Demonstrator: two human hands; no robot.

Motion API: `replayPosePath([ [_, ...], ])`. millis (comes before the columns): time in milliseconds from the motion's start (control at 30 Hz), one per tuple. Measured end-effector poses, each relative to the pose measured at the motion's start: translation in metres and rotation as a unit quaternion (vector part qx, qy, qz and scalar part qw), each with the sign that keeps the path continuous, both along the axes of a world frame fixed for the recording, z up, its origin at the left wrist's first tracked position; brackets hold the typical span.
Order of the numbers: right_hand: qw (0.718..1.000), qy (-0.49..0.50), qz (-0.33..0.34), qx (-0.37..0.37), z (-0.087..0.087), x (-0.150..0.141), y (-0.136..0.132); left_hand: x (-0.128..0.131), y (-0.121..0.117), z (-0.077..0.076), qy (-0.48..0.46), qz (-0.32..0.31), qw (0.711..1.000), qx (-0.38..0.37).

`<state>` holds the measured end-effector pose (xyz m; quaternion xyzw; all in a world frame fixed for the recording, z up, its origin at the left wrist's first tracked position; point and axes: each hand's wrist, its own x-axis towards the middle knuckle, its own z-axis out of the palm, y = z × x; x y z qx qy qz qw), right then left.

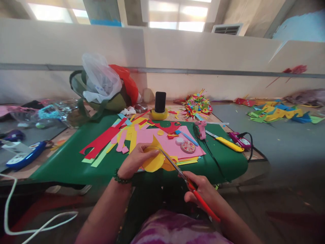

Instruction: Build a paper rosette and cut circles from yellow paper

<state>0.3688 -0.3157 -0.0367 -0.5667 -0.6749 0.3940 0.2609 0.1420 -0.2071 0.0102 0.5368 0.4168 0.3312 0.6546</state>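
Observation:
My left hand (139, 157) pinches a piece of yellow paper (154, 162), which has a rounded edge and a pointed strip sticking up. My right hand (200, 188) is closed around the red handles of a pair of scissors (175, 165). The blades reach up and left, and their tips touch the edge of the yellow paper near my left thumb. Below the blades hangs an orange-yellow part of the paper. Just beyond my hands, pink sheets (144, 137) lie on the green mat (68, 162), with a round patterned disc (188, 146) on them.
Red paper strips (106, 137) and other coloured scraps spread at the left. To the right lie a pink glue gun (201, 129) with its cord and a yellow utility knife (230, 144). A phone (160, 101) stands behind on a yellow tape roll (159, 114). A bag (111, 101) sits back left.

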Motion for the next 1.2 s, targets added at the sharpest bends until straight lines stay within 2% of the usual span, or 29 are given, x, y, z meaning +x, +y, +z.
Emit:
replayPosePath([
  [200, 0.997, -0.047, 0.018, 0.059, 0.008, 0.001, 0.002, 0.001, 0.002, 0.003, 0.024, -0.019, 1.0, 0.004],
  [333, 0.994, -0.069, 0.024, 0.076, 0.012, 0.001, 0.012, 0.002, 0.014, 0.012, 0.045, -0.028, 0.998, 0.023],
  [433, 0.992, -0.078, 0.019, 0.097, 0.017, 0.003, 0.031, 0.001, 0.035, 0.029, 0.079, -0.05, 0.995, 0.043],
  [567, 0.979, -0.116, 0.012, 0.165, 0.032, 0.004, 0.068, -0.002, 0.073, 0.055, 0.092, -0.059, 0.989, 0.1],
  [633, 0.974, -0.143, 0.012, 0.177, 0.04, 0.003, 0.084, -0.004, 0.089, 0.06, 0.088, -0.048, 0.987, 0.124],
  [733, 0.97, -0.179, 0.014, 0.162, 0.042, -0.001, 0.098, -0.008, 0.108, 0.051, 0.084, -0.037, 0.989, 0.117],
  [933, 0.969, -0.201, 0.022, 0.141, 0.024, -0.006, 0.103, -0.015, 0.125, 0.015, 0.061, -0.082, 0.991, 0.089],
  [1033, 0.965, -0.231, 0.022, 0.121, 0.024, -0.009, 0.104, -0.017, 0.126, 0.009, 0.069, -0.077, 0.99, 0.094],
  [1200, 0.96, -0.252, 0.036, 0.114, 0.031, -0.015, 0.106, -0.019, 0.123, 0.01, 0.095, -0.096, 0.985, 0.108],
])
